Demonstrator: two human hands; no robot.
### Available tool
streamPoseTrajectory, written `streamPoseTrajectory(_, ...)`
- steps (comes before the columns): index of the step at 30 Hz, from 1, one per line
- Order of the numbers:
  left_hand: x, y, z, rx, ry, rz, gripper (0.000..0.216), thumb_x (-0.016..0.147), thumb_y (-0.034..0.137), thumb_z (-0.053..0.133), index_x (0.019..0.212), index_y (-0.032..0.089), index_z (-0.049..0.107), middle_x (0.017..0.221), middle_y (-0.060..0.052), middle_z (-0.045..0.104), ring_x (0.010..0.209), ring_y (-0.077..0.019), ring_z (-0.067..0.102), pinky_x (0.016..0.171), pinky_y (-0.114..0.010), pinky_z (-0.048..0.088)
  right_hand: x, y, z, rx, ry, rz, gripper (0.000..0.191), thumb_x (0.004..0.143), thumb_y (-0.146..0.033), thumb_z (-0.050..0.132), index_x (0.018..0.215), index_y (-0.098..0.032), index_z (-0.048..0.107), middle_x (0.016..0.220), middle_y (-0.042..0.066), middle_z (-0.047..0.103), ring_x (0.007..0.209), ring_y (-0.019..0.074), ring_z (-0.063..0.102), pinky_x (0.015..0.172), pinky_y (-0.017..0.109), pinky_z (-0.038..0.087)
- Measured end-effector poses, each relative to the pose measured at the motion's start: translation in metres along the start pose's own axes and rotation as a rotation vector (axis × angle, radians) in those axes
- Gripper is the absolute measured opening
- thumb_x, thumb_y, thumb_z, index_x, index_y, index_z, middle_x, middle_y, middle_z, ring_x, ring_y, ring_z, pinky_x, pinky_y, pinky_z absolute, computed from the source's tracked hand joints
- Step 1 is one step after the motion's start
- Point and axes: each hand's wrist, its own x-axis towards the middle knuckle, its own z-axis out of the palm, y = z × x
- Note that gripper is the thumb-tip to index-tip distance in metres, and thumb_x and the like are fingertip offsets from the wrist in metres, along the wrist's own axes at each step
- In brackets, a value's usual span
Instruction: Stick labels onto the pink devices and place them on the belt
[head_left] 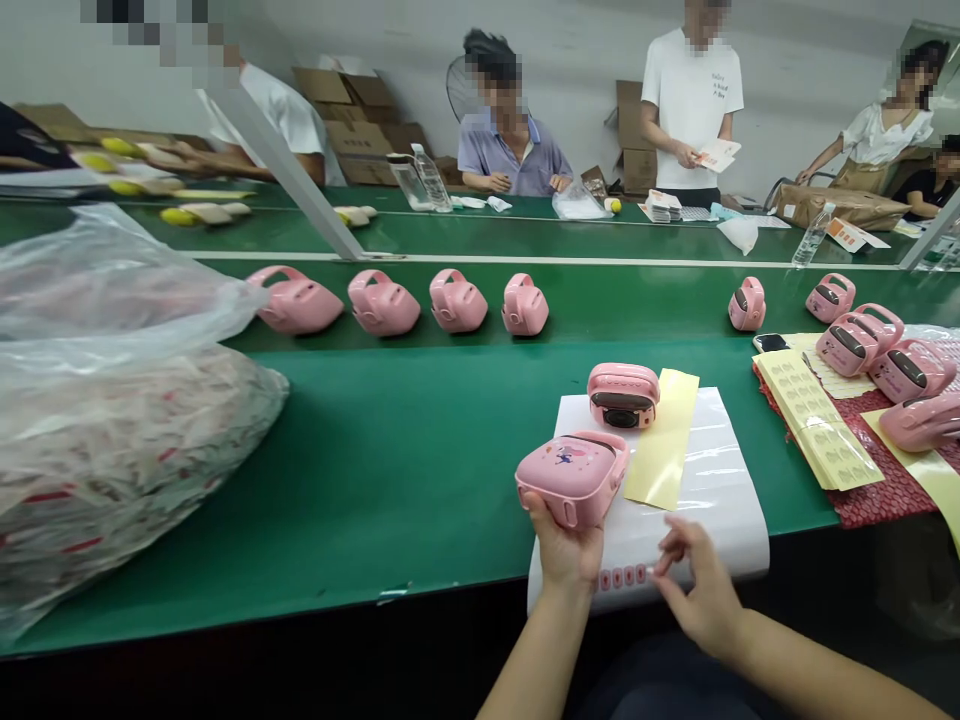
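Observation:
My left hand (pixel 566 545) grips a small pink portable speaker (pixel 570 475) with a carrying handle and a printed picture on its face, raised over the front of the bench. A second pink speaker (pixel 623 398), with a dark front, stands behind it on a glossy white sheet (pixel 724 480). Along the sheet's front edge runs a row of small pink stickers (pixel 617 578). My right hand (pixel 701 590) is at the right end of that row, thumb and forefinger pinched; what lies between them is too small to make out. A yellow backing strip (pixel 666 440) lies on the sheet.
Several pink speakers (pixel 384 302) line the green belt behind the bench (pixel 390 450). A large plastic bag (pixel 127 460) fills the left side. At right are yellow sticker sheets (pixel 817 415), a phone (pixel 769 343) and more speakers on red bubble wrap (pixel 885 490). People work across the belt.

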Motion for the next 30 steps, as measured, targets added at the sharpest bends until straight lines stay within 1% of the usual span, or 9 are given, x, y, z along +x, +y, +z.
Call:
streamPoseTrajectory(2,-0.003,0.003,-0.005,0.065,-0.055,0.031,0.062,0.054,0.051,0.077,0.108,0.025,0.061,0.111,-0.007,0.065,0.112,-0.0306,0.053,0.078,-0.039,0.054,0.025,-0.02,-0.01,0.163,0.107,0.183,0.055,0.077,-0.014,0.059,0.126,-0.03,0.039,0.091,0.002,0.055,0.068,0.0129,0.062,0.066,0.03,0.052)
streamPoseTrajectory(4,-0.006,0.011,-0.008,0.169,-0.139,0.069,0.078,0.038,0.028,0.088,0.111,0.023,0.059,0.112,-0.007,0.064,0.112,-0.0302,0.053,0.078,-0.033,0.054,0.053,-0.04,-0.025,0.31,0.109,0.287,0.053,0.074,-0.018,0.064,0.12,-0.029,0.042,0.092,0.001,0.053,0.068,0.0114,0.061,0.065,0.028,0.05)
streamPoseTrajectory(7,-0.012,0.029,-0.009,0.342,-0.309,0.093,0.096,0.02,-0.006,0.081,0.11,0.021,0.06,0.118,-0.009,0.06,0.118,-0.0331,0.047,0.087,-0.033,0.049,0.089,-0.067,-0.045,0.43,-0.016,0.354,0.051,0.069,-0.02,0.069,0.114,-0.027,0.046,0.091,-0.001,0.052,0.066,0.0096,0.059,0.064,0.027,0.048)
streamPoseTrajectory(9,-0.013,0.041,-0.008,0.425,-0.422,0.044,0.088,0.018,-0.012,0.077,0.101,0.015,0.065,0.115,-0.016,0.061,0.12,-0.0383,0.043,0.094,-0.04,0.044,0.104,-0.08,-0.051,0.426,-0.141,0.377,0.052,0.067,-0.019,0.069,0.113,-0.027,0.048,0.091,-0.001,0.052,0.065,0.0092,0.058,0.062,0.027,0.048)
streamPoseTrajectory(12,-0.011,0.053,-0.004,0.518,-0.564,-0.042,0.072,0.02,-0.012,0.076,0.088,0.012,0.07,0.108,-0.023,0.062,0.118,-0.0427,0.044,0.102,-0.05,0.031,0.115,-0.091,-0.049,0.314,-0.266,0.364,0.053,0.064,-0.013,0.067,0.112,-0.025,0.05,0.088,-0.002,0.054,0.063,0.0089,0.057,0.059,0.025,0.046)
streamPoseTrajectory(14,-0.009,0.057,-0.002,0.619,-0.657,-0.011,0.071,0.022,-0.01,0.077,0.088,0.016,0.071,0.109,-0.021,0.062,0.116,-0.0417,0.047,0.103,-0.053,0.026,0.116,-0.094,-0.044,0.246,-0.293,0.356,0.054,0.062,-0.007,0.066,0.111,-0.024,0.052,0.086,-0.003,0.055,0.062,0.0088,0.057,0.057,0.025,0.046)
streamPoseTrajectory(20,-0.011,0.058,0.001,0.942,-0.952,0.38,0.087,0.031,0.0,0.081,0.112,0.028,0.062,0.118,-0.017,0.059,0.109,-0.0388,0.053,0.091,-0.05,0.042,0.115,-0.092,-0.038,0.211,-0.324,0.382,0.06,0.058,0.001,0.061,0.112,-0.024,0.053,0.085,-0.003,0.055,0.062,0.0087,0.057,0.06,0.026,0.049)
streamPoseTrajectory(25,-0.012,0.058,0.003,0.907,-0.912,0.33,0.078,0.031,0.003,0.082,0.105,0.026,0.066,0.115,-0.017,0.061,0.107,-0.0392,0.055,0.089,-0.052,0.042,0.114,-0.092,-0.037,0.228,-0.326,0.409,0.059,0.058,0.002,0.057,0.111,-0.023,0.052,0.083,-0.004,0.053,0.061,0.0085,0.057,0.061,0.026,0.05)
streamPoseTrajectory(30,-0.012,0.059,0.006,0.941,-0.912,0.37,0.081,0.03,0.006,0.084,0.105,0.029,0.066,0.113,-0.016,0.062,0.105,-0.0387,0.056,0.087,-0.05,0.045,0.108,-0.088,-0.031,0.23,-0.24,0.406,0.05,0.058,0.0,0.056,0.102,-0.022,0.052,0.082,-0.005,0.05,0.06,0.0078,0.055,0.062,0.026,0.049)
